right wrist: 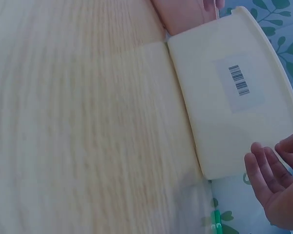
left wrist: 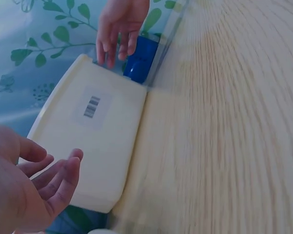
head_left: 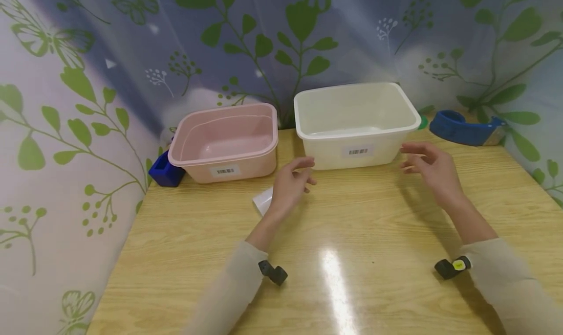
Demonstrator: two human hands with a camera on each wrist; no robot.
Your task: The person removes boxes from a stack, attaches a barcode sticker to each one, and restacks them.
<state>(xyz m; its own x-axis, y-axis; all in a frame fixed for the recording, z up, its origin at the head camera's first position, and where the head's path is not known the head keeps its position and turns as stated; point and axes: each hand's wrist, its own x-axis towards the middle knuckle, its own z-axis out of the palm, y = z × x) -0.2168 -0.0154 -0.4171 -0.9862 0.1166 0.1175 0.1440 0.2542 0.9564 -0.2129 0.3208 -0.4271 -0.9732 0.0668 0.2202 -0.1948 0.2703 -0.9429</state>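
Note:
A white plastic bin (head_left: 358, 151) with a barcode label on its front stands at the back of the wooden table. My left hand (head_left: 290, 186) is in front of its left end, fingers loosely bent and holding nothing. Off its right end hangs my right hand (head_left: 435, 173), also with nothing in it and its fingers relaxed toward the bin. In the left wrist view the left hand (left wrist: 31, 183) overlaps the bin's front (left wrist: 105, 141). A pink bin (head_left: 224, 166), also labelled, stands left of the white one. Partly hidden behind my left hand lies a small white item (head_left: 263, 200).
A blue tape dispenser (head_left: 466, 128) lies at the back right, with a small green thing (head_left: 423, 122) beside the white bin. A dark blue box-like object (head_left: 166, 171) sits left of the pink bin. A patterned curtain (head_left: 264, 46) closes off the table's back and sides.

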